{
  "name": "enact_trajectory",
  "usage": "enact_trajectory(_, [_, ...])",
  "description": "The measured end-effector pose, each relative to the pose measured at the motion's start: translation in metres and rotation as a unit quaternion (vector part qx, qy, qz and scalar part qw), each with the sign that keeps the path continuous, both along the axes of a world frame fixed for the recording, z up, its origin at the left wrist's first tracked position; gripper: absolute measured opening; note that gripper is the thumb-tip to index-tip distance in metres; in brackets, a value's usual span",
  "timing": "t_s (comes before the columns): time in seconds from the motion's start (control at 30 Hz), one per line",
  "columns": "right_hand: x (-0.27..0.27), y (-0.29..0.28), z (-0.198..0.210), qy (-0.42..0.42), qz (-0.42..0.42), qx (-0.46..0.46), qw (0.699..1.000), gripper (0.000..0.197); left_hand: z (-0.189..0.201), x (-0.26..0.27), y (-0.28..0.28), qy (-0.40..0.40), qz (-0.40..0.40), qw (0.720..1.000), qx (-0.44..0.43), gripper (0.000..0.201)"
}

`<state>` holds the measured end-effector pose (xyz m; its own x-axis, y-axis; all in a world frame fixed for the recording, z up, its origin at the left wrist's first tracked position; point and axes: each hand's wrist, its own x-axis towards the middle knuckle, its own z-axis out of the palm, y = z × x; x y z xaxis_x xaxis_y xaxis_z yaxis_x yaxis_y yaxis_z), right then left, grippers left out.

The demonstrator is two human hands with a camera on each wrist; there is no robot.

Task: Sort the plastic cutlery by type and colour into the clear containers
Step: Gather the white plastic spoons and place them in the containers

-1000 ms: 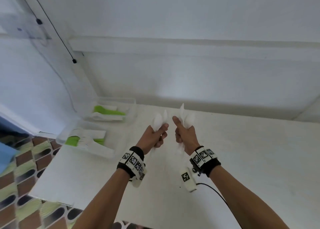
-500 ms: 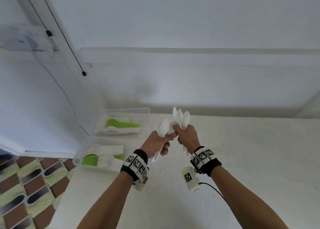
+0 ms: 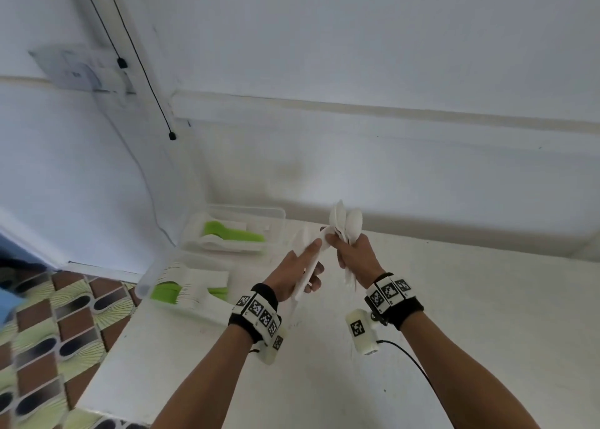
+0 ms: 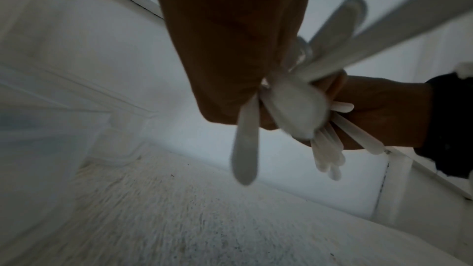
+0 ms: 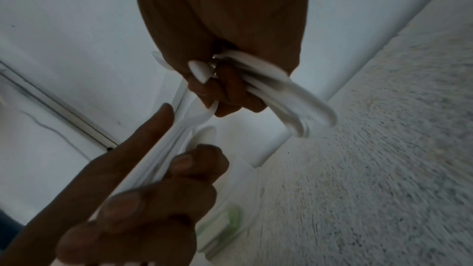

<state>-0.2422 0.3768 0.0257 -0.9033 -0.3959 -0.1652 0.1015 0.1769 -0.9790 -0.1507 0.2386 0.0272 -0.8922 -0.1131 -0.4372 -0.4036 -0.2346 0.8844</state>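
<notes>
From the head view, the right hand (image 3: 355, 253) gripped a bunch of white spoons (image 3: 345, 225) bowls up above the table (image 3: 454, 298), seemingly to square them. The left hand (image 3: 293, 274) curled round a few white pieces (image 3: 306, 259) alongside. Two clear containers (image 3: 279, 215) of green and white cutlery sat well to the left.

In the left wrist view, handles (image 4: 330, 149) fanned below the right fist; blur hid their number.

In the right wrist view, the left fingers (image 5: 184, 163) pinched white handles, forefinger straight. Whether those were spoons I could not tell.
</notes>
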Motion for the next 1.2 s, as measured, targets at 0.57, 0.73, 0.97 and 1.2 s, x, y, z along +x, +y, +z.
enact_trajectory(0.57, [-0.028, 0.024, -0.010, -0.060, -0.103, 0.038, 0.992, 0.012, -0.023, -0.005, 0.027, 0.020, 0.108, 0.991, 0.078, 0.033])
enact_trajectory(0.73, [-0.028, 0.030, -0.019, -0.084, -0.008, 0.062, 0.995, 0.025, -0.027, -0.009, 0.023, 0.039, 0.163, 0.984, 0.057, 0.007])
enact_trajectory(0.97, [-0.006, 0.017, -0.019, 0.041, -0.032, 0.125, 0.991, 0.032, -0.034, -0.012, 0.028, 0.068, 0.122, 0.989, -0.037, 0.016])
enact_trajectory(1.2, [0.000, 0.006, -0.036, -0.115, -0.054, 0.003, 0.992, 0.044, -0.034, -0.014, 0.024, 0.054, 0.092, 0.992, -0.062, 0.013])
